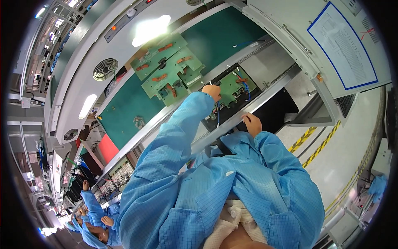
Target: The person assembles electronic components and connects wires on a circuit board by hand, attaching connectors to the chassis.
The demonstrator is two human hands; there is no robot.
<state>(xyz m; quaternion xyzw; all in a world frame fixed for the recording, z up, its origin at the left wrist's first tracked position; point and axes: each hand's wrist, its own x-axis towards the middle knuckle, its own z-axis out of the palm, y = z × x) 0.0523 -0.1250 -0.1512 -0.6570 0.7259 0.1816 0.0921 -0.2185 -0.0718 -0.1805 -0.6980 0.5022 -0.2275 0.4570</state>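
My left hand [212,92] reaches over the left side of a black fixture [253,74], its fingers closed at the edge of a green circuit board [229,86]. A small white tip shows by the fingertips; what they grip is hidden. On the board are an orange-brown clip [241,80] and blue wires [246,87]. Another blue wire [218,112] hangs below my left hand. Close to the metal rail [226,129] at the near side, my right hand [252,124] is loosely bent with thumb and fingers apart, holding nothing that I can see.
Several green boards with orange-brown clips [166,79] lie on the green mat [128,110] to the left. A slatted conveyor side rail [275,76] runs beyond the fixture. At the right stands a white cabinet [286,20]. Another person in blue [93,211] works at the lower left.
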